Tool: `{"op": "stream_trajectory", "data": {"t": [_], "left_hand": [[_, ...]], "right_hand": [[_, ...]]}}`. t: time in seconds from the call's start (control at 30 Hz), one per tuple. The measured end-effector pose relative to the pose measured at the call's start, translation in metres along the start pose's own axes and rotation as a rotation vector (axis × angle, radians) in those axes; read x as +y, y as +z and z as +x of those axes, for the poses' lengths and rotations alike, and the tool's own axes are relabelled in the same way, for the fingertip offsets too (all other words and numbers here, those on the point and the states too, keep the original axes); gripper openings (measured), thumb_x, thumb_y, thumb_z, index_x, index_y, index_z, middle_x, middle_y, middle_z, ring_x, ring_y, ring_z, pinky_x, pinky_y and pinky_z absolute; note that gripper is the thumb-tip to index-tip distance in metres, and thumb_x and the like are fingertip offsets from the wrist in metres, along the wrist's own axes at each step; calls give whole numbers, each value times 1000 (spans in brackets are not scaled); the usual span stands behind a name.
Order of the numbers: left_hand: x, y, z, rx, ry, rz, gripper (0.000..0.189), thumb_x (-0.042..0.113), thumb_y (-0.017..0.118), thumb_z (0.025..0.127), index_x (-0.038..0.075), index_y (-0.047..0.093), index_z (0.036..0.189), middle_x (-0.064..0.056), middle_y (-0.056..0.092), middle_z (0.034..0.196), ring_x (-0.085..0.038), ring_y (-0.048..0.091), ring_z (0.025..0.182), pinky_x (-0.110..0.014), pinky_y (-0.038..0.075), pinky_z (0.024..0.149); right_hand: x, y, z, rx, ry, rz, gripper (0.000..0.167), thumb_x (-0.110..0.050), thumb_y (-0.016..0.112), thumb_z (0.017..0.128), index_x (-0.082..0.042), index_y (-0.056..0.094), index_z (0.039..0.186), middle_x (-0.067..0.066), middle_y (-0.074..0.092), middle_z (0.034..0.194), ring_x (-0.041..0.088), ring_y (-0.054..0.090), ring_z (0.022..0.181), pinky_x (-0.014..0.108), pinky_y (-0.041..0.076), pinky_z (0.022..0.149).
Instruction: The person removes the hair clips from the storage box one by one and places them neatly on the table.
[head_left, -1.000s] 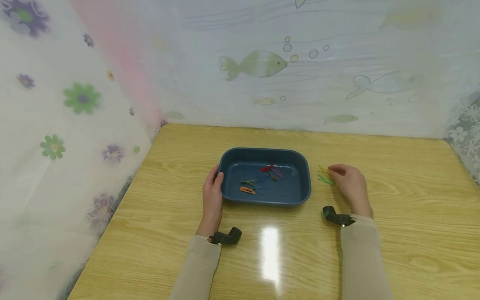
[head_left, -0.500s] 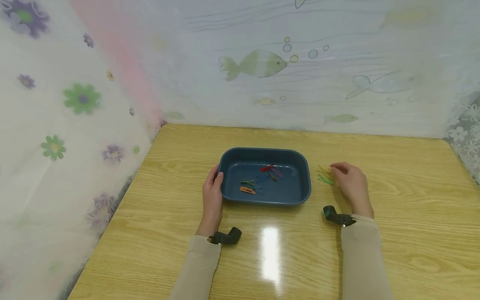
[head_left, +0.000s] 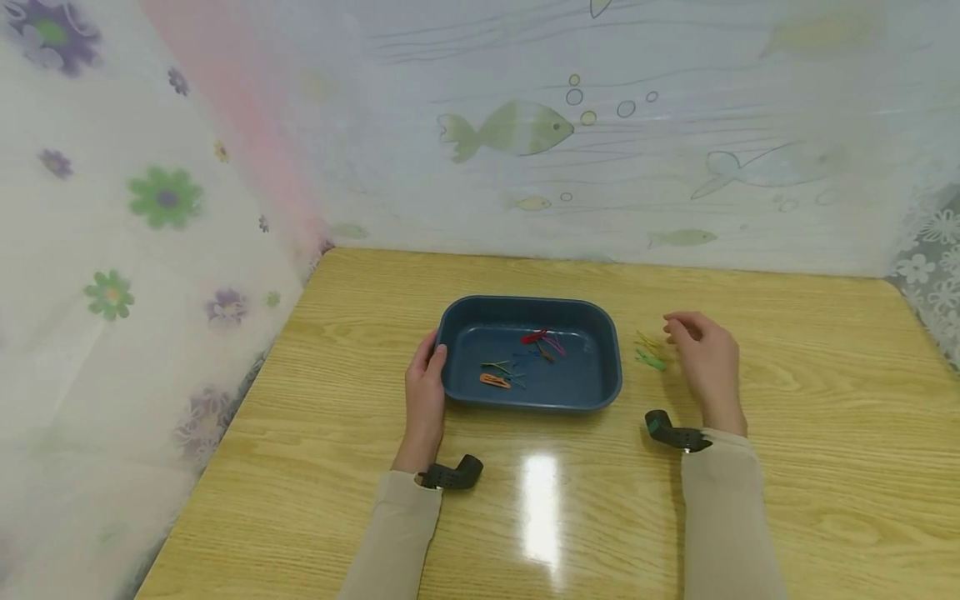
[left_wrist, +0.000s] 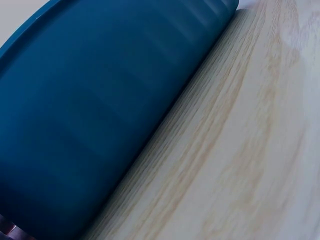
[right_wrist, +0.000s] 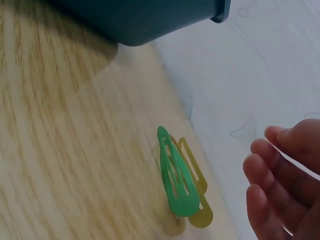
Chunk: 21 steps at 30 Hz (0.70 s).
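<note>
My left hand (head_left: 426, 392) grips the left wall of a dark blue rectangular tub (head_left: 604, 397), its thumb over the rim. In the left wrist view the tub's outer wall (left_wrist: 110, 100) fills much of the picture. Several coloured snap hair clips lie inside, among them an orange clip (head_left: 495, 380) and a red clip (head_left: 534, 336). To the right of the tub, a green hair clip (right_wrist: 177, 182) lies partly over yellow clips (right_wrist: 202, 218) on the table. Just right of these is my right hand (head_left: 705, 358), fingers loosely bent, holding nothing.
The wood-grain table (head_left: 840, 417) extends around the tub on all sides. A fish-patterned sheet (head_left: 637, 183) stands along the back edge, and a flower-patterned sheet (head_left: 172, 333) along the left. Each wrist wears a black camera, such as the right wrist camera (head_left: 675, 433).
My right hand has drawn slightly back and up from the yellow and green clips, which stay on the table. The left hand and tub have not moved.
</note>
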<state>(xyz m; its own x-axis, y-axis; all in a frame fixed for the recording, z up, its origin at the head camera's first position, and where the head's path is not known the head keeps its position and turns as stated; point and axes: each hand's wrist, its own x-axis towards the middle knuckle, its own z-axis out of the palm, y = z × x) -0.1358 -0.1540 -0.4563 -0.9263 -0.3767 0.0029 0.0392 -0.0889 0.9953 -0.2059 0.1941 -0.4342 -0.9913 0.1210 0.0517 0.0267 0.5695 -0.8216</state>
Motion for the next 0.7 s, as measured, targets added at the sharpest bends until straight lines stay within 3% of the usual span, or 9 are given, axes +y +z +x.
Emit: {"op": "stream_trajectory", "data": {"t": [0.23, 0.4, 0.7], "left_hand": [[0, 0, 0, -2, -6, -3, 36, 29, 47, 93, 17, 49, 126, 5, 47, 128, -7, 39, 120, -28, 31, 99], [-1, 0, 0, 6, -15, 0, 35, 30, 48, 93, 19, 50, 126, 8, 47, 127, -5, 39, 119, -26, 31, 99], [-1, 0, 0, 4, -7, 1, 36, 30, 48, 93, 18, 49, 126, 6, 47, 127, -6, 39, 119, -27, 31, 99]], "right_hand": [[-10, 2, -1, -2, -70, -1, 42, -43, 42, 91, -12, 59, 113, 4, 62, 98, 13, 57, 82, 26, 45, 69], [-18, 3, -2, -12, -110, 8, 39, -41, 47, 90, -12, 60, 113, 4, 63, 96, 17, 58, 81, 29, 46, 65], [-38, -3, -5, -228, -163, -97, 47, -48, 45, 89, -15, 54, 120, 7, 61, 107, 23, 55, 96, 43, 43, 79]]}}
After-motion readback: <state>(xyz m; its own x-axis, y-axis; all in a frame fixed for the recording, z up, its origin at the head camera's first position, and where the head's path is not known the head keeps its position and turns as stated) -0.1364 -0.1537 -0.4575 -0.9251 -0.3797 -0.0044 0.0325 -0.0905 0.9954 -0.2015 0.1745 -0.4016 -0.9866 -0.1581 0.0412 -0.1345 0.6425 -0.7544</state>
